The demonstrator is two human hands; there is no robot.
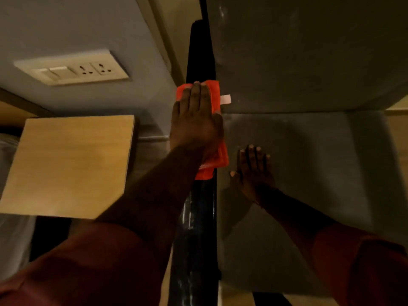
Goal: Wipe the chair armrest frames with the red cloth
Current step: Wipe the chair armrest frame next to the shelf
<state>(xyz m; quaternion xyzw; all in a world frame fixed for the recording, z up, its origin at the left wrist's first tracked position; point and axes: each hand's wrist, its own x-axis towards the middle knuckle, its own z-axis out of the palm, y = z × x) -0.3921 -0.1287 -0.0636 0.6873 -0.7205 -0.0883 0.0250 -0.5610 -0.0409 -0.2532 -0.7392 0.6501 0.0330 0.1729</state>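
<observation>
Near the centre of the frame, the left hand (195,120) is lying flat with fingers outstretched, pressing the folded red cloth (217,157) onto the glossy black armrest frame (195,239), which is running from the bottom edge up toward the top centre. Just right of it, the right hand (254,171) is resting open, palm down and holding nothing, on the grey padded chair seat (320,173). A square light wooden table top (68,164) is sitting at the left, with a cream wall socket plate (70,69) showing in the upper left.
</observation>
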